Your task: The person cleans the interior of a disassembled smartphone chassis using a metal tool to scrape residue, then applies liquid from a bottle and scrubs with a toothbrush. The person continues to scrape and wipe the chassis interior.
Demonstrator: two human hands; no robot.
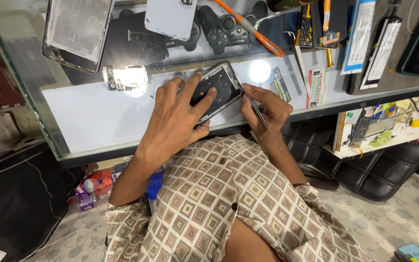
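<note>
An opened phone frame (224, 82) with dark insides lies tilted on the glass counter (98, 121) near its front edge. My left hand (175, 119) rests on it, fingers spread over the lower half and pressing it down. My right hand (265, 109) is pinched around thin metal tweezers (263, 119), with the tip at the phone's right edge.
On the counter lie a phone back shell (76, 31), a small circuit board (124, 77), a white phone cover (170, 17), a black game controller (224, 29), an orange-handled tool (253, 29) and packaged parts (360, 36). A black padded stool (384, 170) stands to the right.
</note>
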